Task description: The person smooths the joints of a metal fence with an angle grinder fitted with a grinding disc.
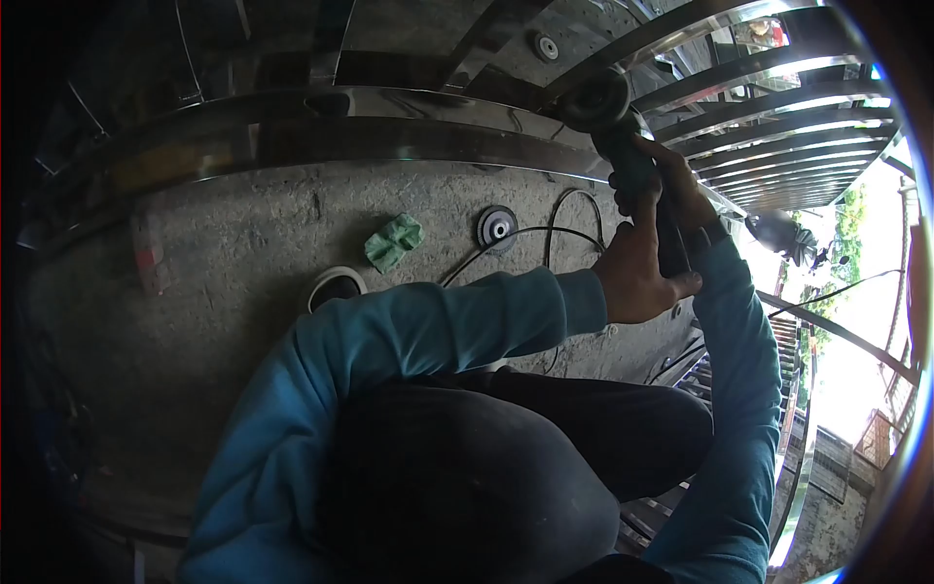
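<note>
Apparently mid-job, both hands grip the grinder: left hand and right hand have fingers closed on its body, its disc against the shiny steel rail. Spare discs and a green cloth lie on the concrete floor; how much rail remains unpolished I cannot tell.

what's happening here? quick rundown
A person in a teal long-sleeved top is crouched over a concrete floor, both hands on a power tool with a round head. The left hand grips the rear of its body, the right hand is wrapped further up. The tool's head is held against a shiny metal rail of a barred frame. On the floor lie a green cloth, a loose disc, a black cable and a white ring.
</note>
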Action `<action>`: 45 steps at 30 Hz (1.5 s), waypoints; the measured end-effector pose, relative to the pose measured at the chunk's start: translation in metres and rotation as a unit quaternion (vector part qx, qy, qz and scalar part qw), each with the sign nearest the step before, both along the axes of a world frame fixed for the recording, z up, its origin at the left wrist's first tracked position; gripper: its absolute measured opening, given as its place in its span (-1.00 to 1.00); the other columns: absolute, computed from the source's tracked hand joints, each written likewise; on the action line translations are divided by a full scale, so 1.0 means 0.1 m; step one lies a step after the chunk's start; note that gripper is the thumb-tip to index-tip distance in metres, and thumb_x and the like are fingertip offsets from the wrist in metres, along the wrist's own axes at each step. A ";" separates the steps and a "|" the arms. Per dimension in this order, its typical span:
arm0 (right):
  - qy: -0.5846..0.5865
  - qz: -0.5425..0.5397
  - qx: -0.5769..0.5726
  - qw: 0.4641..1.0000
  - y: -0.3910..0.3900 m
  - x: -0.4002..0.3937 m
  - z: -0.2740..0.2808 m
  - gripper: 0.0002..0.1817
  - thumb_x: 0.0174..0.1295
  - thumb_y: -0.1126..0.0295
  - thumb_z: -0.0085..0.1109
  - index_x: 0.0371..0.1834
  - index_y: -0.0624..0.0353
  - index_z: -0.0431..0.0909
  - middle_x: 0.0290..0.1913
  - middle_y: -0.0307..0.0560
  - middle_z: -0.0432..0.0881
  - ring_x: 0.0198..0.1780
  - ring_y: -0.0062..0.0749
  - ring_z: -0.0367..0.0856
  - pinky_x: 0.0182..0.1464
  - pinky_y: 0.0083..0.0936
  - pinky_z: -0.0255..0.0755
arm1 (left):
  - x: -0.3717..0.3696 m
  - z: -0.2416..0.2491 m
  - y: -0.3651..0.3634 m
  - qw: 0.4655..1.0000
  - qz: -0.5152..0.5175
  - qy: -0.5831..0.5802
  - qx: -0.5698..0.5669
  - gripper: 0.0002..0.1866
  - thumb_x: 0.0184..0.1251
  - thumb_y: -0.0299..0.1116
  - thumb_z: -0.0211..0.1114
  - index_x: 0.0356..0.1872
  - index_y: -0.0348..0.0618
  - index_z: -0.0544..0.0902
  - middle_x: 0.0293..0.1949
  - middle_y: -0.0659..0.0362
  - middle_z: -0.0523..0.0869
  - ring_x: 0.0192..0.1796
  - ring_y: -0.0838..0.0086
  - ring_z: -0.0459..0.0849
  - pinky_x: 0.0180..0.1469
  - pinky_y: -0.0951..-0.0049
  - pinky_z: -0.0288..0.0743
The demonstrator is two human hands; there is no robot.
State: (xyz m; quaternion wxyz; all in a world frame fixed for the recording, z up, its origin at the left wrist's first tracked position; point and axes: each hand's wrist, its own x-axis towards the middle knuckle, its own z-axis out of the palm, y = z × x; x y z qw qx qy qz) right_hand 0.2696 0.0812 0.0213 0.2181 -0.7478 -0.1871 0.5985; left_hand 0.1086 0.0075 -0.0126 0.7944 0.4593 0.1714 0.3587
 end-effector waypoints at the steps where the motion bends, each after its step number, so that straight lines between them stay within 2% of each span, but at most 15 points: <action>1: -0.011 -0.011 0.003 1.000 -0.02 -0.05 0.02 -0.40 0.39 -0.07 0.17 0.15 0.30 0.52 -0.36 0.07 0.67 -0.51 -0.23 0.65 -0.45 -0.34 0.60 | -0.01 0.01 -0.02 1.000 0.001 -0.004 -0.006 0.27 0.25 -0.23 0.54 0.54 -0.49 -0.39 0.34 -0.52 0.31 0.40 -0.17 0.49 0.51 0.17 0.34; 5: 0.010 -0.031 0.025 0.999 -0.20 -0.09 0.02 -0.44 0.41 -0.03 0.17 0.14 0.29 0.53 -0.40 0.02 0.64 -0.54 -0.25 0.63 -0.49 -0.36 0.58 | -0.10 0.01 -0.18 0.999 -0.030 -0.011 -0.028 0.28 0.25 -0.24 0.56 0.56 -0.41 -0.40 0.33 -0.48 0.36 0.39 -0.16 0.50 0.51 0.15 0.33; 6: 0.012 -0.033 0.025 0.999 -0.23 -0.06 0.02 -0.44 0.41 -0.03 0.17 0.14 0.29 0.53 -0.40 0.02 0.64 -0.54 -0.25 0.63 -0.49 -0.36 0.58 | -0.11 -0.01 -0.23 1.000 -0.001 -0.023 0.002 0.29 0.24 -0.25 0.56 0.57 -0.38 -0.41 0.33 -0.48 0.37 0.40 -0.15 0.50 0.51 0.14 0.33; 8: 0.093 -0.023 0.068 0.993 -0.31 0.02 0.07 -0.45 0.35 0.03 0.29 0.08 0.35 0.50 -0.35 0.02 0.66 -0.44 -0.29 0.70 -0.35 -0.38 0.70 | -0.08 -0.07 -0.30 0.999 0.020 -0.032 0.028 0.30 0.24 -0.25 0.57 0.58 -0.35 -0.42 0.34 -0.47 0.37 0.40 -0.14 0.50 0.51 0.13 0.33; 11: 0.073 -0.059 0.066 0.993 -0.26 0.01 0.18 -0.48 0.37 0.05 0.27 0.06 0.35 0.51 -0.36 0.01 0.65 -0.46 -0.28 0.69 -0.36 -0.37 0.71 | -0.08 -0.02 -0.21 0.997 -0.013 -0.070 0.008 0.30 0.23 -0.25 0.58 0.60 -0.33 -0.39 0.36 -0.48 0.35 0.43 -0.13 0.47 0.52 0.12 0.30; 14: 0.059 -0.043 0.082 0.994 -0.23 0.03 0.14 -0.48 0.38 0.04 0.27 0.05 0.35 0.52 -0.36 0.01 0.66 -0.49 -0.30 0.69 -0.38 -0.40 0.71 | -0.10 -0.02 -0.11 0.996 -0.023 -0.082 0.006 0.28 0.24 -0.21 0.58 0.60 -0.38 -0.33 0.40 -0.51 0.28 0.49 -0.16 0.38 0.56 0.11 0.21; 16: 0.077 -0.047 0.073 0.993 -0.21 0.01 0.09 -0.48 0.37 0.05 0.28 0.05 0.35 0.52 -0.37 0.00 0.66 -0.49 -0.30 0.69 -0.39 -0.41 0.71 | -0.12 -0.03 -0.09 0.999 -0.021 -0.038 0.009 0.26 0.26 -0.15 0.56 0.59 -0.44 -0.30 0.44 -0.54 0.21 0.55 -0.20 0.25 0.61 0.11 0.09; 22: 0.075 -0.049 0.050 0.995 -0.11 -0.09 -0.05 -0.49 0.34 0.06 0.33 0.02 0.35 0.53 -0.38 -0.01 0.67 -0.50 -0.31 0.70 -0.41 -0.41 0.71 | -0.12 -0.14 -0.07 0.999 0.034 0.004 0.042 0.29 0.24 -0.09 0.56 0.58 -0.52 -0.29 0.46 -0.58 0.15 0.58 -0.25 0.15 0.64 0.11 -0.04; 26: 0.052 -0.047 0.053 0.996 -0.13 -0.05 -0.09 -0.47 0.30 0.06 0.38 0.01 0.34 0.53 -0.37 -0.02 0.68 -0.50 -0.31 0.70 -0.40 -0.41 0.72 | -0.13 -0.12 -0.05 0.999 0.018 0.023 0.032 0.29 0.23 -0.09 0.57 0.57 -0.53 -0.28 0.46 -0.58 0.12 0.58 -0.28 0.15 0.63 0.10 -0.01; 29: 0.052 -0.049 0.050 0.996 -0.15 -0.03 -0.12 -0.46 0.27 0.05 0.41 0.01 0.33 0.53 -0.37 -0.03 0.68 -0.49 -0.33 0.70 -0.39 -0.42 0.71 | -0.10 -0.15 -0.09 1.000 0.017 -0.021 0.013 0.29 0.23 -0.09 0.58 0.57 -0.53 -0.27 0.46 -0.57 0.12 0.57 -0.29 0.17 0.62 0.10 0.03; 32: 0.068 -0.036 0.058 0.995 -0.16 -0.07 -0.08 -0.46 0.26 0.04 0.43 -0.01 0.33 0.54 -0.37 -0.04 0.67 -0.49 -0.34 0.69 -0.40 -0.44 0.70 | -0.11 -0.14 -0.09 1.000 0.008 -0.024 0.006 0.28 0.23 -0.09 0.57 0.58 -0.52 -0.26 0.47 -0.56 0.14 0.56 -0.26 0.21 0.61 0.10 0.06; 34: 0.059 -0.042 0.054 0.996 -0.14 -0.06 -0.10 -0.46 0.25 0.04 0.43 -0.02 0.33 0.54 -0.37 -0.05 0.67 -0.49 -0.35 0.68 -0.40 -0.44 0.69 | -0.10 -0.16 -0.10 0.999 0.031 0.014 0.037 0.27 0.23 -0.11 0.58 0.58 -0.51 -0.25 0.45 -0.53 0.20 0.55 -0.24 0.25 0.60 0.11 0.10; 40: 0.048 -0.041 0.044 0.997 -0.09 -0.07 -0.09 -0.50 0.25 0.08 0.44 -0.05 0.32 0.54 -0.37 -0.07 0.66 -0.49 -0.38 0.67 -0.40 -0.46 0.66 | -0.09 -0.20 -0.06 1.000 0.024 -0.011 0.007 0.28 0.20 -0.12 0.61 0.58 -0.51 -0.24 0.46 -0.47 0.22 0.51 -0.15 0.34 0.55 0.14 0.21; 45: 0.069 -0.055 0.079 0.993 -0.10 -0.01 -0.18 -0.52 0.25 0.09 0.44 -0.07 0.30 0.54 -0.37 -0.09 0.66 -0.50 -0.40 0.65 -0.42 -0.46 0.65 | -0.09 -0.20 -0.09 0.999 0.040 -0.014 0.006 0.27 0.20 -0.13 0.61 0.59 -0.49 -0.21 0.45 -0.42 0.24 0.50 -0.10 0.36 0.54 0.14 0.22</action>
